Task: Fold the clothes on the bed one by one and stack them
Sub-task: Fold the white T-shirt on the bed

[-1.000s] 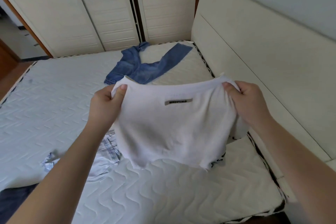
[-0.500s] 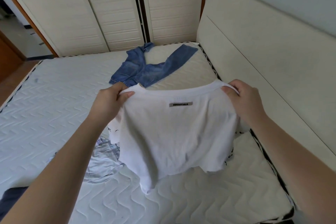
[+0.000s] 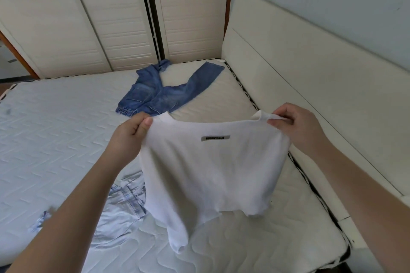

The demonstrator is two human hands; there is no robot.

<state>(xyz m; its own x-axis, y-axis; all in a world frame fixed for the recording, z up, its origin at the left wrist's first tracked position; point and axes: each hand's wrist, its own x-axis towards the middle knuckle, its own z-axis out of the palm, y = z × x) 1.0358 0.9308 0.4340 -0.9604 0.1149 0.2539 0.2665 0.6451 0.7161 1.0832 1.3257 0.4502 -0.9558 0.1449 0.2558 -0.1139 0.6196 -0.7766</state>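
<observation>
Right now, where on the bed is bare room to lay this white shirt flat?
Bare mattress left of the jeans, and the near strip below the shirt. Crowded at the pale garment by the left arm.

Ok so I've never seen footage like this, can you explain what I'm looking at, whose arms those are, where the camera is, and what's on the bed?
There is no machine here. The camera sits on a person's head and looks forward and down, so the two bare arms reaching in from the bottom are the wearer's own. The left hand and the right hand each pinch a top corner of a white T-shirt, holding it up, spread out, over the bed; a small grey label shows near its collar. Below is a quilted mattress. On it, farther away, lies a pair of blue jeans, unfolded. Nearer, under the left arm, lies a crumpled pale blue garment; I cannot tell what kind. A padded headboard runs along the right, and wardrobe doors stand behind.
</observation>
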